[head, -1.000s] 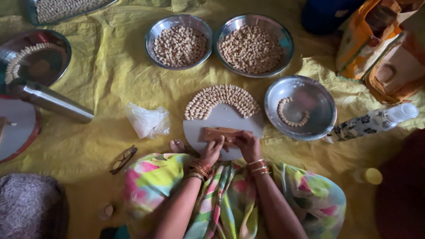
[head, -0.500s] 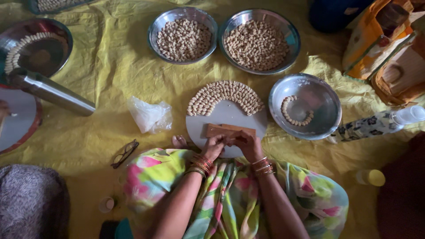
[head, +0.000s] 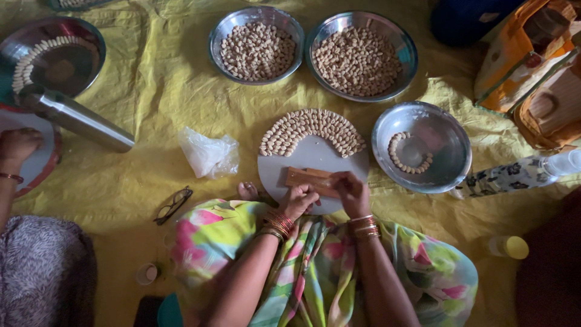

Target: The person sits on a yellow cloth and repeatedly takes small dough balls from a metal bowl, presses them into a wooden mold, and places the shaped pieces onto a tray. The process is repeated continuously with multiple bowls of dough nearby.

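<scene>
Both the left hand [head: 299, 200] and right hand [head: 352, 192] curl their fingers onto the small wooden block [head: 307, 178], apparently pressing it on the round board [head: 315, 158], just below the arc of shaped pieces [head: 311, 128] laid clear of the working spot.

I am reaching both forearms forward, bangles on each wrist. My left hand [head: 298, 201] is curling its fingers at the near edge of the wooden block [head: 310, 179]; my right hand [head: 353, 192] is resting just beside it, fingertips bending onto the block's right end.
</scene>
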